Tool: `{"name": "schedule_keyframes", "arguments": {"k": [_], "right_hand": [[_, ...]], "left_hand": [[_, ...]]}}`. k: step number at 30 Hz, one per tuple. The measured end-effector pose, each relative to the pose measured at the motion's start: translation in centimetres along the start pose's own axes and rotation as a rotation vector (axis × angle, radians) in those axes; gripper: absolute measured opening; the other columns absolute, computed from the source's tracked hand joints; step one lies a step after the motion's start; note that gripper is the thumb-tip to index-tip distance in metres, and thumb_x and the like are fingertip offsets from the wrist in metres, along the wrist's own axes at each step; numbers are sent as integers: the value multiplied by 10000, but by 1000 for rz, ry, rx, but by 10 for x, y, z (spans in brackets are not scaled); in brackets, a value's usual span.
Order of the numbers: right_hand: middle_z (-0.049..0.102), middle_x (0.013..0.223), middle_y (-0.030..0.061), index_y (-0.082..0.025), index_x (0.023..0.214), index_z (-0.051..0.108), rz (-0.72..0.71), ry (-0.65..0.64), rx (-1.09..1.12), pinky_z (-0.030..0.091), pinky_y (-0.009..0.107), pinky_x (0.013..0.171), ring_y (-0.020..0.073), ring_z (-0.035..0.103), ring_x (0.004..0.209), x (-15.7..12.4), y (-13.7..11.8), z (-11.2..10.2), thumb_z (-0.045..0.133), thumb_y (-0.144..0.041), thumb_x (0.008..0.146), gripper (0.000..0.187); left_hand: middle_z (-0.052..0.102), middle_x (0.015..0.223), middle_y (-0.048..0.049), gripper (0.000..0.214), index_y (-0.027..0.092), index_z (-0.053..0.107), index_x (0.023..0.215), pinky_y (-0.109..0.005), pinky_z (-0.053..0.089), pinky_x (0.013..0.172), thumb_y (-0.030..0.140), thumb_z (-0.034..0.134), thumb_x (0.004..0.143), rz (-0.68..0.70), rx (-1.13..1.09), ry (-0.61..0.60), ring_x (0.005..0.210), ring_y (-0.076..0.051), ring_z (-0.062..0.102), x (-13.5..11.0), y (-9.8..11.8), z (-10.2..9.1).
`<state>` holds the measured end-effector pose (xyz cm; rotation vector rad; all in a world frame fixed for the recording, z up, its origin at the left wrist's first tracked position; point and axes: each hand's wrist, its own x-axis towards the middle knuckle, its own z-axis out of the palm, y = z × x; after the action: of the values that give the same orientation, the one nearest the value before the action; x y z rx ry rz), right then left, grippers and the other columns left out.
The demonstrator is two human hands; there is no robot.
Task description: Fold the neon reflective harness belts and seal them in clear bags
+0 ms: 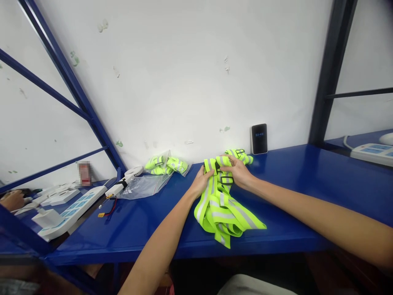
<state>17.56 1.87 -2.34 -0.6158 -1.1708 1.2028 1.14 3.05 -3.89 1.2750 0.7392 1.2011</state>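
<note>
A neon yellow reflective strap (221,209) with silver stripes and a black buckle hangs in loose folds on the blue table, its tail lying toward the front edge. My left hand (201,180) is closed on the strap's left upper part, thumb on top. On the right side, my right hand (238,170) pinches the upper end near the buckle. Just behind that hand lies another rolled reflective strap (245,157). Farther left, bagged reflective straps (167,164) rest against the wall.
Left of my arms lie a clear plastic bag (145,185), a small white fan (133,172) and a red-black cable (110,209). A white power strip (75,213) runs along the left. A phone-like device (259,139) leans on the wall. Another person's hand (14,200) shows at far left.
</note>
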Motion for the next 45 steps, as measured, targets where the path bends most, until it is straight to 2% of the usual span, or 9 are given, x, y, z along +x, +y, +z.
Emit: {"name": "schedule_keyframes", "arguments": {"k": [8,13,19,22,25,29,35,39,45], "right_hand": [[663,973,-25,-251,988,660,-65,-74,-172,458,257,763,173,579,909,-4,-9,1,603,-89,604,420],[654,934,-36,-297,1092,637,-81,-66,-254,456,269,738,188,557,861,-6,-3,-2,481,-95,609,547],[698,975,8,-228,969,704,-243,-104,-452,468,352,888,229,606,958,-9,-5,3,478,-94,591,460],[724,981,36,-208,927,734,-258,-138,-442,475,384,913,243,634,978,-9,-5,3,500,-106,609,408],[724,1032,52,-215,875,760,-215,-158,-420,470,405,939,260,632,1028,-6,-5,1,520,-112,613,370],[578,1356,28,-244,875,777,-100,-181,-381,420,400,1023,292,468,1297,-3,-6,-5,524,-126,616,381],[375,1532,-17,-385,1424,429,97,-115,-201,516,355,923,255,540,1233,-8,-5,-1,632,-261,726,737],[570,1357,72,-303,1439,376,230,-33,-96,556,327,816,249,627,1100,-9,-5,5,686,-217,682,822],[717,801,34,-205,965,624,284,-21,55,547,297,666,235,686,815,-13,-11,12,655,-128,636,340]], "left_hand": [[688,1098,-134,461,136,575,1180,-464,478,932,284,595,743,-71,-310,-152,1034,-316,650,-15,12,17],[684,1141,-159,539,131,577,1224,-469,442,979,512,530,846,-181,-372,-306,1108,-336,620,-22,24,16],[654,1203,-194,730,103,545,1268,-471,404,1018,692,411,860,-314,-375,-392,1147,-335,598,-20,22,6],[672,1145,-184,652,104,543,1256,-472,426,990,626,455,877,-324,-353,-326,1075,-324,631,-16,19,7],[697,991,-106,448,149,533,1236,-421,483,915,401,572,867,-237,-335,-109,910,-260,674,-12,17,8],[669,880,-51,511,162,483,1254,-377,518,832,188,641,769,-144,-306,78,782,-201,667,-10,20,8],[673,1065,-57,895,221,351,1376,-417,463,978,84,793,610,-32,-251,55,961,-211,667,-9,20,-2],[693,1068,-67,850,207,445,1306,-426,468,974,141,857,565,32,-155,-41,981,-224,666,-5,10,-6],[720,1001,-81,556,153,611,1061,-423,490,924,253,866,577,132,-32,-95,959,-255,675,-6,15,1]]}}
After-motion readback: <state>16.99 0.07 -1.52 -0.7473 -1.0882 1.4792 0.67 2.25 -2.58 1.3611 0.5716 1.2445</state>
